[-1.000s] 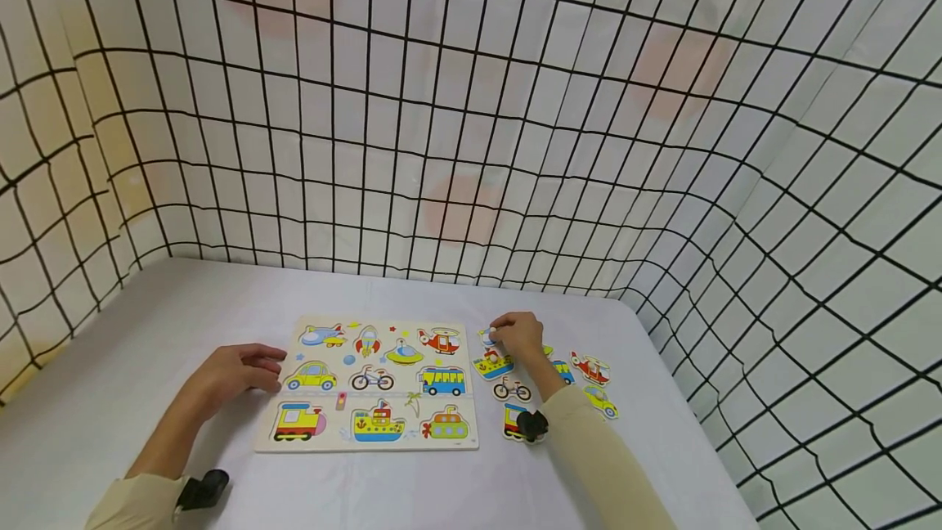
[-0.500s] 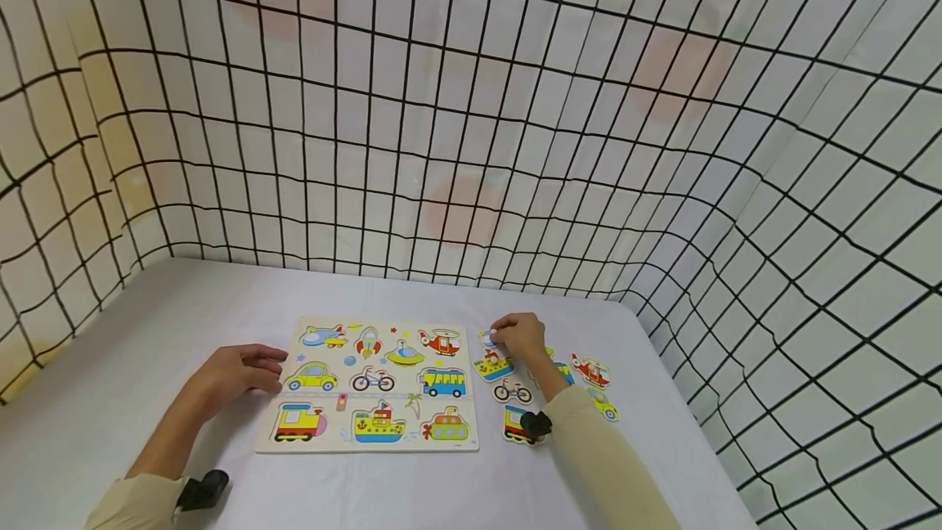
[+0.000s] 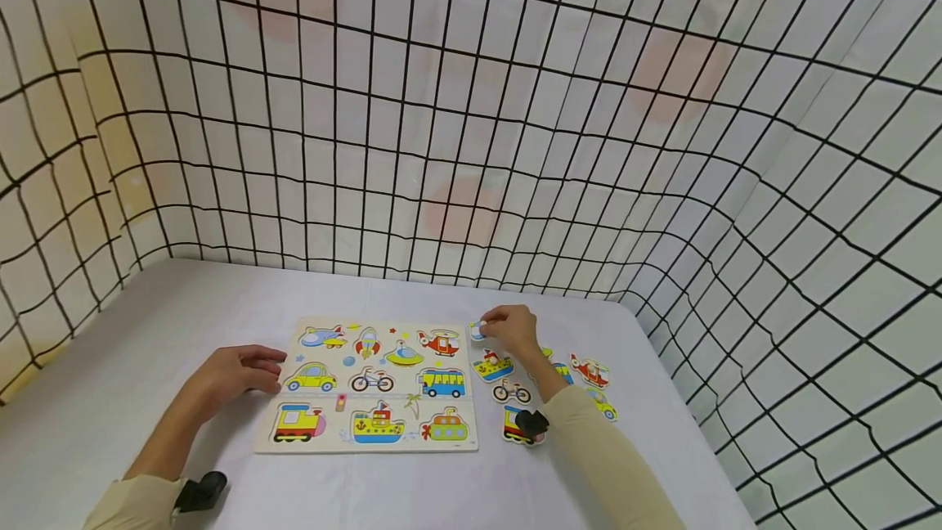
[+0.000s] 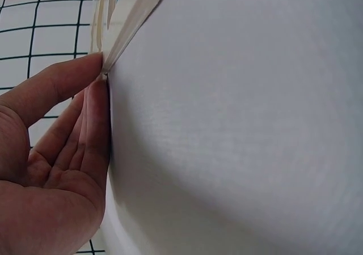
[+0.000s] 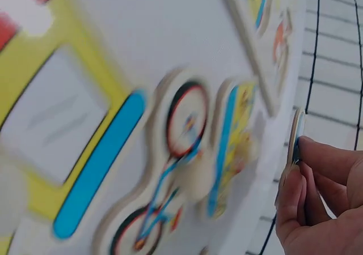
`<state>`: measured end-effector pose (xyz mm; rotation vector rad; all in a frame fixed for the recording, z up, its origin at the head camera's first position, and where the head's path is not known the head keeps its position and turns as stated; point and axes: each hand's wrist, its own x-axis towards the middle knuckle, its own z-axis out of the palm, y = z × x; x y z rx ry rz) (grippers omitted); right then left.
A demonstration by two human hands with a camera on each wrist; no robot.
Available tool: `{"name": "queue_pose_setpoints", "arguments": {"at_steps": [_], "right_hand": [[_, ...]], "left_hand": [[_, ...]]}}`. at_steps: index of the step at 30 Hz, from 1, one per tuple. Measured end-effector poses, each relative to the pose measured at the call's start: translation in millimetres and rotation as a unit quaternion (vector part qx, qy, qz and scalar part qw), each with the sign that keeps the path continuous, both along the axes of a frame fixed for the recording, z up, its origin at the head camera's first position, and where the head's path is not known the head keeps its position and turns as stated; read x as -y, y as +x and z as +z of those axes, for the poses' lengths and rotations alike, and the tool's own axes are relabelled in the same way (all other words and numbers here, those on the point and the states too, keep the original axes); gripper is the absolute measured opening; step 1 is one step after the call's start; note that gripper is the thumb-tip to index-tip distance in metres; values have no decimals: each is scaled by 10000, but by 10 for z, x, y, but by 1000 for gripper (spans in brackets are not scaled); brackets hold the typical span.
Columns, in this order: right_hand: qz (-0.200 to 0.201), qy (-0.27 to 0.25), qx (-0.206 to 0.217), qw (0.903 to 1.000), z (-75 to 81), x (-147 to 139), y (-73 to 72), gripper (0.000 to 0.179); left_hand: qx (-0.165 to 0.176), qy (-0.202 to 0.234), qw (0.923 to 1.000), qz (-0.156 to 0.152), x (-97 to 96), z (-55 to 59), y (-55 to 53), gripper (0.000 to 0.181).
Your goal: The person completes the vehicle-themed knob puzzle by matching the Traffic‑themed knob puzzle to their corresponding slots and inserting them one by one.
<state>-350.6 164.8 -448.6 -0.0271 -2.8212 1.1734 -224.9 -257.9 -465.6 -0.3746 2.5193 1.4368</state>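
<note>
A wooden peg puzzle board point(image 3: 334, 444) printed with vehicles lies on the white table. At its left edge rests my left hand point(image 3: 234, 373), thumb and fingertips touching the rim; the left wrist view shows the fingers fairly straight beside the board's corner. My right hand point(image 3: 517, 329) pinches a small blue-and-white puzzle piece point(image 3: 477, 332) just off the board's upper right corner. Seen from the right wrist, that piece point(image 5: 296, 133) stands edge-on between thumb and fingers, so its picture is hidden there. Nearest below it lies a ship piece point(image 3: 493, 367).
Loose pieces lie right of the board: a bicycle point(image 3: 511, 391), a train point(image 3: 515, 425) partly behind the wrist camera point(image 3: 531, 422), a helicopter point(image 3: 590, 370), a car point(image 3: 602, 404) and a bus point(image 3: 562, 373) half hidden by the right arm. A black grid on white cloth point(image 3: 464, 145) surrounds the table.
My right hand has moved slightly left and away from me, carrying the blue-and-white puzzle piece toward the board's upper right corner. The left hand and the board have stayed put.
</note>
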Motion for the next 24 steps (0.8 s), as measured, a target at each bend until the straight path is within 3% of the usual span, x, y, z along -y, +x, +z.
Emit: {"name": "queue_pose_setpoints", "arguments": {"at_steps": [11,24], "right_hand": [[880,-58,-426,9952,109,505,73,11],[1672,-446,-340,9843,124,1359,268,9]], "left_hand": [[-28,31,10000,-36,-1,6,2,61],[-6,26,10000,0,16,4,7,62]]}}
